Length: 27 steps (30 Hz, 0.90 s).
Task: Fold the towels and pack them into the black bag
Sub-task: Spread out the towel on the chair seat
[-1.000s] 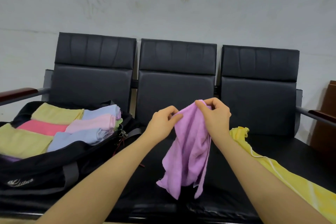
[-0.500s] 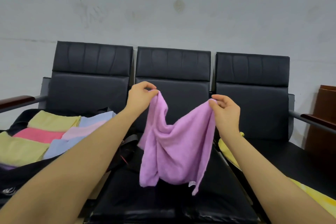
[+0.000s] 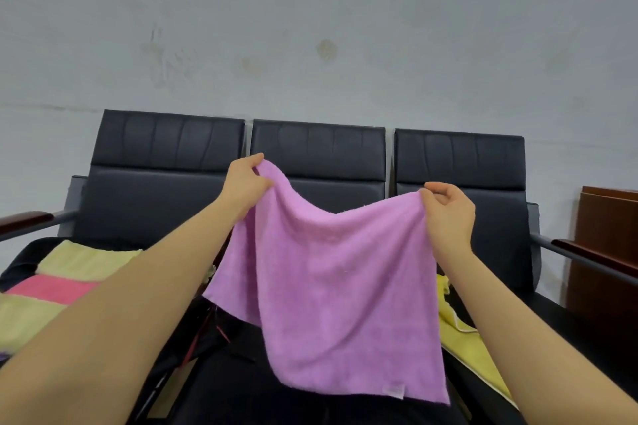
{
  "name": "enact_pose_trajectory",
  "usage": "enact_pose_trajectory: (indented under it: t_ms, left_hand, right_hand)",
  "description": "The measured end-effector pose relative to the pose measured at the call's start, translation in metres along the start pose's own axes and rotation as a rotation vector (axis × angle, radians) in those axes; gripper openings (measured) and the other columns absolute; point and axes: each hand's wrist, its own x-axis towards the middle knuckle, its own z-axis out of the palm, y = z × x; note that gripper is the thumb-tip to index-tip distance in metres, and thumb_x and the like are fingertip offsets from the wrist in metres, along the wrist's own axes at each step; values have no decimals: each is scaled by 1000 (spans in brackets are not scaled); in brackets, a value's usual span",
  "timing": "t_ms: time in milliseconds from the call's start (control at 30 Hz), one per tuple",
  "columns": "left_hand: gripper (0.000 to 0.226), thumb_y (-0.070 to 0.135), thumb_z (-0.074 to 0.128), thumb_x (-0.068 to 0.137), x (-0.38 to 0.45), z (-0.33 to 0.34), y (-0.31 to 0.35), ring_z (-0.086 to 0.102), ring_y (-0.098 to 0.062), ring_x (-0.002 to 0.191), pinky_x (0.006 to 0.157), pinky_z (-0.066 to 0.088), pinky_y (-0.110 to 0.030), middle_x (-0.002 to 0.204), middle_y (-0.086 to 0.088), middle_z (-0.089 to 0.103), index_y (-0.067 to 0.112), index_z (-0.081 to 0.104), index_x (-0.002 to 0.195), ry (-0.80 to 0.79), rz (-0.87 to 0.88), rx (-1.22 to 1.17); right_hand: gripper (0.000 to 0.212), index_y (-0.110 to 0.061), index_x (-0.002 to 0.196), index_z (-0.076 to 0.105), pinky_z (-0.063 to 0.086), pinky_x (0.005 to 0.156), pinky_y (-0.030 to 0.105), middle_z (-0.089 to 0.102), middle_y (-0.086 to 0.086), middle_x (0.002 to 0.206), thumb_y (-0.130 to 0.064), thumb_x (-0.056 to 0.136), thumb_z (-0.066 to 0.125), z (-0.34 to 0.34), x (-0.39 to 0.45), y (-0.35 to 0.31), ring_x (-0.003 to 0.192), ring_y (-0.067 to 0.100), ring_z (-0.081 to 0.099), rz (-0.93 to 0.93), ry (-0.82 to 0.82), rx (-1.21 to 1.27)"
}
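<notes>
A purple towel [image 3: 338,286] hangs spread out in the air over the middle seat. My left hand [image 3: 245,179] pinches its upper left corner and my right hand [image 3: 448,214] pinches its upper right corner. The towel's top edge sags between them. At the far left the black bag [image 3: 20,259] lies open on the left seat, with folded yellow-green [image 3: 86,260] and pink [image 3: 51,288] towels inside; my left forearm hides much of it. A yellow towel [image 3: 462,331] lies unfolded on the right seat, partly behind the purple one.
A row of three black chairs [image 3: 317,148] stands against a grey wall, with wooden-topped armrests at both ends [image 3: 24,219]. A brown wooden cabinet [image 3: 607,252] stands at the far right.
My hands have moved apart and upward, stretching the bunched purple towel into a flat hanging sheet. The view has tilted up a little.
</notes>
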Motion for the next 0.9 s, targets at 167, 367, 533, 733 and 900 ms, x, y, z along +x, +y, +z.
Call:
enact_pose_trajectory:
  t_ms: [167,367,533,733,900]
  left_hand:
    - [30,5,50,92,-8,2,-12,57,-19,107,89,45,-26,111,-1,65,13,67,116,25,162,206]
    - [20,4,53,91,-19,12,-18,59,-16,92,82,45,-25,94,-3,67,13,70,98,45,54,105]
    - [28,-4,51,89,-31,27,-27,58,-15,105,79,42,-17,106,-2,67,10,73,100,23,-129,-176]
    - [61,-6,57,84,-34,36,-43,39,-19,135,101,37,-25,147,-5,41,12,45,141,-200,-87,-13]
    - [42,-5,49,89,-36,37,-50,48,-22,129,105,38,-26,135,-11,55,5,58,129,-143,12,108]
  right_hand:
    - [21,-10,110,64,45,81,24,64,-6,88,-16,91,60,-9,-4,13,89,11,60,-19,-29,-99]
    - [6,-10,89,69,46,74,27,64,-5,75,-14,88,64,-15,-10,33,75,8,59,-2,-95,-225]
    - [7,-12,89,65,48,69,28,62,-1,79,-16,92,60,-14,-13,44,78,14,58,54,-129,-212]
    - [12,-12,92,70,46,77,27,66,0,91,-6,88,61,-15,-10,49,89,14,59,218,-256,-68]
    - [9,-11,83,72,52,81,38,70,5,88,-3,83,67,-16,-14,62,88,21,64,215,-405,-196]
